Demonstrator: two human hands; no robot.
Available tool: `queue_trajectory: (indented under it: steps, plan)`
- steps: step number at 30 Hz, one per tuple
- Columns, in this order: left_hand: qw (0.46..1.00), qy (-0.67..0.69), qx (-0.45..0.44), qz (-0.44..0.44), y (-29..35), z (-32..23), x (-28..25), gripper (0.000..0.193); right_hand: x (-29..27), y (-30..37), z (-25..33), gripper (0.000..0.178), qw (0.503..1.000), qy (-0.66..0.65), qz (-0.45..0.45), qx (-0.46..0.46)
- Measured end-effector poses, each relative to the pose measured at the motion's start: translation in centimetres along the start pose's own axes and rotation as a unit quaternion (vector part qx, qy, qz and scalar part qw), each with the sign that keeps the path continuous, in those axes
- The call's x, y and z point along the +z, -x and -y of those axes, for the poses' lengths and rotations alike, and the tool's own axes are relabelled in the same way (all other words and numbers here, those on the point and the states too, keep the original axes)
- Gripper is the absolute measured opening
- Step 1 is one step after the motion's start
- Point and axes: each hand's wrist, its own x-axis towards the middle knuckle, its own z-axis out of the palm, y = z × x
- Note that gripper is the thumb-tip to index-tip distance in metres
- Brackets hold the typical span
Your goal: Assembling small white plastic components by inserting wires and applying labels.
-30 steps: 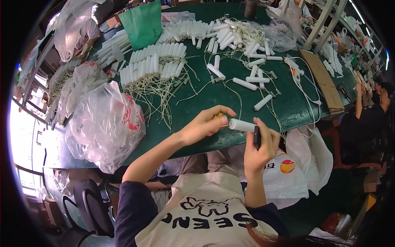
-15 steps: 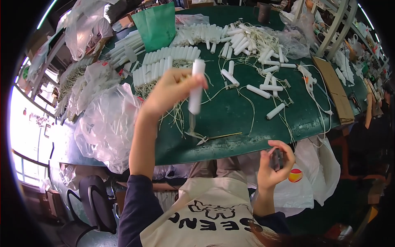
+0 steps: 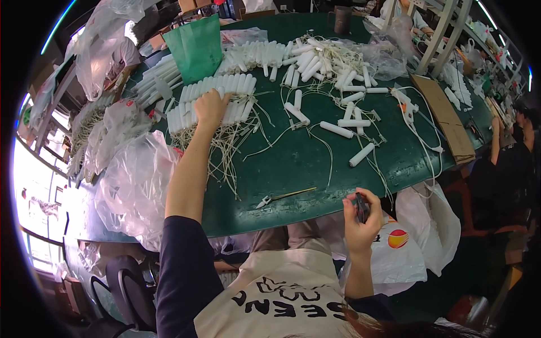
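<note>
At the left of the table, rows of white tubes lie side by side with pale wires trailing toward me. My left hand is over the nearer row, its fingers curled down around a white tube; the fingertips are partly hidden. Past the table's front edge, on the right, my right hand is closed around a small dark blocky object whose kind I cannot make out. Between my hands, a thin tan stick with a whitish tip lies on the green tabletop.
A heap of white tubes with tangled wires is at the back, and several loose tubes lie right of centre. A green bag stands behind the rows. Clear plastic bags sit at left, a cardboard strip at right.
My left hand has moved away and left with the white tube, from above the table's near part to the row. My right hand still holds the dark object, slightly turned.
</note>
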Motion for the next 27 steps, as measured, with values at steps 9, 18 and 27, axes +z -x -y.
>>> queue_trajectory:
  steps: [9,18,27]
  plan:
    - [0.999,0.038,0.036,-0.004,0.3,-0.2,-0.5,0.05,0.2,-1.0,-0.7,0.02,0.999,0.036,0.018,-0.006]
    - [0.992,-0.054,0.078,0.087,0.2,-0.1,-1.4,0.046,0.4,-7.6,-5.8,0.028,0.961,0.242,0.047,-0.121]
    - [0.988,0.122,0.051,0.083,4.4,-4.4,-9.5,0.039,0.0,-9.3,-7.9,0.039,0.929,0.276,0.208,-0.132]
